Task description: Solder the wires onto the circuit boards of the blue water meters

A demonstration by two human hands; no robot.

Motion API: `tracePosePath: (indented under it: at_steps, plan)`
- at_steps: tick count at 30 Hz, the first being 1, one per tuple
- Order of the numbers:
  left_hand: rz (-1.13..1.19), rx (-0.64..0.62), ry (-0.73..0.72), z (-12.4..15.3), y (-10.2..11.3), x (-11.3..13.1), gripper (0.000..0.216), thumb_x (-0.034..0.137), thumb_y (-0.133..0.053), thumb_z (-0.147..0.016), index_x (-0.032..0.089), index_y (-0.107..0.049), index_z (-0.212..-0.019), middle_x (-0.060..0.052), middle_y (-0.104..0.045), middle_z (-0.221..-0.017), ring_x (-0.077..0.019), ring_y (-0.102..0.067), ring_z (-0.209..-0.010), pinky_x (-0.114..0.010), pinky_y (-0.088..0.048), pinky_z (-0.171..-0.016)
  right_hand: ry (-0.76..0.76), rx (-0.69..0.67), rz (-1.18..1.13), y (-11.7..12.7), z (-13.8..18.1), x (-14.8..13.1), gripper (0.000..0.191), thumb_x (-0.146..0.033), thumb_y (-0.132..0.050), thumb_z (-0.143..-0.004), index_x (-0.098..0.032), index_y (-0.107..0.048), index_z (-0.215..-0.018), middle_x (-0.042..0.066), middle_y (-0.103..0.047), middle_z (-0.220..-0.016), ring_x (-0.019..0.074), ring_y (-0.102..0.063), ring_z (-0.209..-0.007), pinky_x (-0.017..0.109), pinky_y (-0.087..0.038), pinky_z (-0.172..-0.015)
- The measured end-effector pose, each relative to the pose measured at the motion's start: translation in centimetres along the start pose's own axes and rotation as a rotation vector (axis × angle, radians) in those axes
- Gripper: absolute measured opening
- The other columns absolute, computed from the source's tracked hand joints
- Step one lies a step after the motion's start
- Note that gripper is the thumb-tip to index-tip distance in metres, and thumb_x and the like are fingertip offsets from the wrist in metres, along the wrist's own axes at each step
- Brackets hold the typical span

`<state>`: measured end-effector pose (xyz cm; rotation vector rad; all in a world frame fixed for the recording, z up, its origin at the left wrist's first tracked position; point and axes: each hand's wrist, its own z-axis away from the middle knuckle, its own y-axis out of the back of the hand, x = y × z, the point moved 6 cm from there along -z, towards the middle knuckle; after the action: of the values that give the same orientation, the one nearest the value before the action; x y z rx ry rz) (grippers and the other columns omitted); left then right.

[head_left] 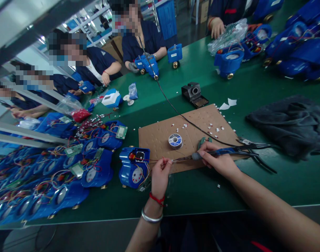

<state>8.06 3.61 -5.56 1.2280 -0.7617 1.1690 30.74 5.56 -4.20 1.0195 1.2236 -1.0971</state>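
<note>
My left hand point(160, 173) is closed in a pinch over the cardboard's near edge, its fingertips on thin wires point(155, 161) that run from an open blue water meter point(133, 168). My right hand point(220, 162) grips a soldering iron point(195, 156), its tip pointing left, close to the left fingertips. Whether the tip touches the wires I cannot tell. Just beyond the hands, a solder spool point(175, 141) stands on the cardboard sheet point(154, 134). A small green object point(204, 140) is partly hidden behind the right hand.
Many open blue meters point(97, 171) with loose wires crowd the left. Pliers point(250, 147) lie by my right wrist, near a dark cloth point(288, 124). A black soldering-iron stand point(193, 93) sits beyond the cardboard. The iron's cord point(170, 103) crosses the green table. Co-workers sit opposite.
</note>
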Motion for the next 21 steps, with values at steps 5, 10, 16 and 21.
tracePosePath:
  at_steps: [5,10,16,21]
  plan:
    - [-0.048,0.005,-0.022,-0.12,0.14,-0.15,0.021,0.037,-0.062,-0.083,0.016,-0.067,-0.088,-0.003,-0.069,-0.083,-0.0176,-0.062,-0.081,-0.027,-0.044,-0.077,0.003,-0.003,0.005,0.03,-0.01,-0.13,0.022,-0.038,-0.056,-0.09,-0.02,-0.052,-0.078,-0.005,-0.052,-0.054,0.0085,-0.045,-0.042,0.021,-0.032,-0.042]
    - [-0.053,0.007,-0.028,-0.19,0.17,-0.28,0.022,0.037,-0.062,-0.083,0.016,-0.067,-0.087,-0.003,-0.069,-0.083,-0.0173,-0.061,-0.08,-0.026,-0.043,-0.075,0.02,0.01,0.011,0.13,0.07,-0.44,0.022,-0.037,-0.055,-0.091,-0.02,-0.053,-0.077,-0.005,-0.052,-0.054,0.0085,-0.045,-0.042,0.022,-0.033,-0.042]
    - [-0.05,0.023,-0.013,-0.08,0.13,-0.42,0.024,0.039,-0.063,-0.081,0.016,-0.067,-0.087,-0.003,-0.068,-0.081,-0.0169,-0.06,-0.078,-0.026,-0.043,-0.074,0.031,0.078,-0.048,0.53,0.09,-0.4,0.022,-0.039,-0.056,-0.09,-0.021,-0.054,-0.079,-0.005,-0.052,-0.053,0.0095,-0.046,-0.042,0.022,-0.034,-0.041]
    - [-0.032,0.032,0.004,0.06,0.14,-0.16,0.026,0.041,-0.063,-0.08,0.016,-0.067,-0.087,-0.004,-0.068,-0.083,-0.018,-0.061,-0.081,-0.028,-0.044,-0.077,0.024,0.085,-0.07,0.59,0.12,-0.34,0.025,-0.045,-0.057,-0.089,-0.023,-0.053,-0.078,-0.004,-0.052,-0.055,0.0108,-0.047,-0.043,0.023,-0.035,-0.043]
